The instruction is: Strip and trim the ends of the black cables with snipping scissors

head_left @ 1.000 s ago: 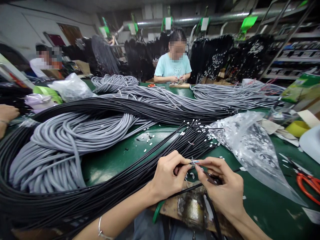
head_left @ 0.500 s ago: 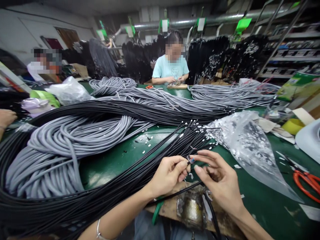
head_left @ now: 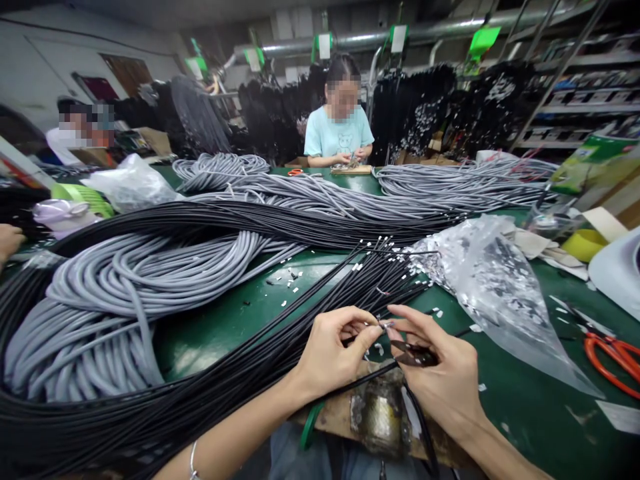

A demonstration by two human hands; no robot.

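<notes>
Near the middle of the view, my left hand [head_left: 336, 350] is closed in a pinch on the end of a black cable. Small thin wires [head_left: 385, 325] show at its fingertips. My right hand [head_left: 443, 367] meets them from the other side, thumb and index finger closed at the wires. Tucked in its palm is a dark, flat, blade-like tool [head_left: 416, 355], partly hidden by the fingers. Below the hands, a worn metal block [head_left: 379, 408] sits on a wooden board [head_left: 333, 427], with a black cable [head_left: 373, 375] crossing above it.
Black cables [head_left: 240, 363] sweep across the green table [head_left: 200, 343], beside coiled grey cables [head_left: 145, 273]. At right are a clear plastic bag [head_left: 530, 333] of small scraps and orange-handled scissors [head_left: 613, 360]. Across the table works another person [head_left: 340, 133]; someone's hand [head_left: 9, 240] shows far left.
My right hand's fingers have closed in on the wires at my left fingertips. The dark tool in its palm now shows more plainly. The view has shifted slightly.
</notes>
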